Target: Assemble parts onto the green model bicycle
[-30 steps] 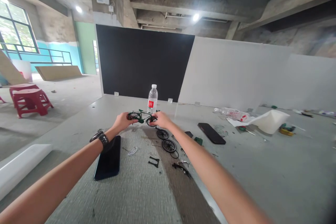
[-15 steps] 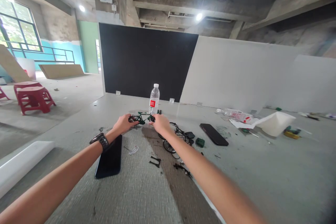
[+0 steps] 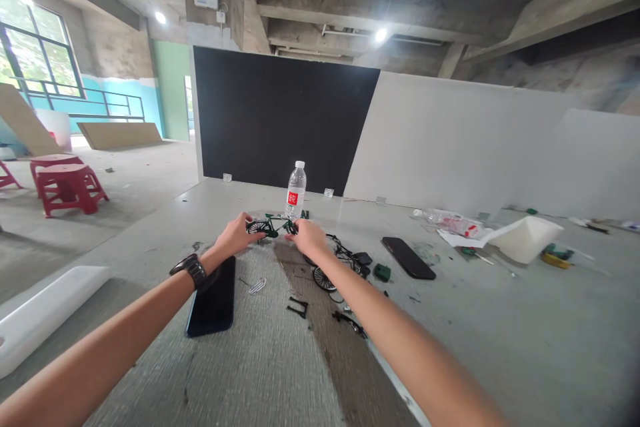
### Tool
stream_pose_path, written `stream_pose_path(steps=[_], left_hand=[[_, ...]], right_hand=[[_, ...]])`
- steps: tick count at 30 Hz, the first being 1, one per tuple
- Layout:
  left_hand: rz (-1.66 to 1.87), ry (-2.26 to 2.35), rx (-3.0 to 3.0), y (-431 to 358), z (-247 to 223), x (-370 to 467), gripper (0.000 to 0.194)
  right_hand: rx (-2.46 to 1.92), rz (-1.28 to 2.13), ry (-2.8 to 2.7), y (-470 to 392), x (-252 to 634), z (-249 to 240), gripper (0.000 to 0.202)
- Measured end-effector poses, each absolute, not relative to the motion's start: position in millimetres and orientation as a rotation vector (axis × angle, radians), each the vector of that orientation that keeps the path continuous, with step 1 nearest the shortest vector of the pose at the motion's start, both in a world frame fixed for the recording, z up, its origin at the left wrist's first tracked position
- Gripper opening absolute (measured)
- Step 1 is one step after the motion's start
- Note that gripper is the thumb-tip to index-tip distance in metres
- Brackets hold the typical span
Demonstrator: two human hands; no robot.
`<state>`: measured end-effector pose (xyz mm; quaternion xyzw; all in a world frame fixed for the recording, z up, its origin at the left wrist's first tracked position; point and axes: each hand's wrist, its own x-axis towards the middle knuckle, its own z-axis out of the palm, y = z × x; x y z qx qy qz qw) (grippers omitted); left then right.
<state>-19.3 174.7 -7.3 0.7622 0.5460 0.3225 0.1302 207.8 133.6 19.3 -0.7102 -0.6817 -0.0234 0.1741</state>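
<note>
Past the partly covered phone [image 3: 213,303], your left hand [image 3: 235,235] grips the left end of the green model bicycle [image 3: 271,228] before the bottle [image 3: 296,190], while your right hand [image 3: 309,239] clamps and partly hides its other end, your forearm [image 3: 390,310] cutting off a black wheel [image 3: 323,279].

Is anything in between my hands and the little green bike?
No, nothing visible is. Your left hand holds one end of the green model bicycle and your right hand holds the other. The clear plastic bottle stands just beyond the bicycle, not between.
</note>
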Motion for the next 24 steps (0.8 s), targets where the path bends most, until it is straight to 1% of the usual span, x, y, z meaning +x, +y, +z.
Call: stream_pose_path(steps=[8, 14, 17, 20, 24], left_hand=[[0.975, 1.537, 2.306, 146, 1, -27, 0.051], [0.994, 1.504, 2.357, 145, 4, -21, 0.056], [0.995, 1.496, 2.354, 148, 5, -17, 0.059], [0.975, 1.462, 2.365, 146, 5, -14, 0.054], [0.942, 1.394, 2.396, 140, 4, -13, 0.042]], right_hand=[[-2.012, -0.055, -1.964, 135, 207, 21, 0.042], [-2.011, -0.056, -2.014, 133, 208, 24, 0.031], [-1.983, -0.057, -2.069, 129, 209, 27, 0.028], [-1.939, -0.063, -2.126, 122, 210, 30, 0.030], [-1.924, -0.054, -2.161, 111, 210, 30, 0.028]])
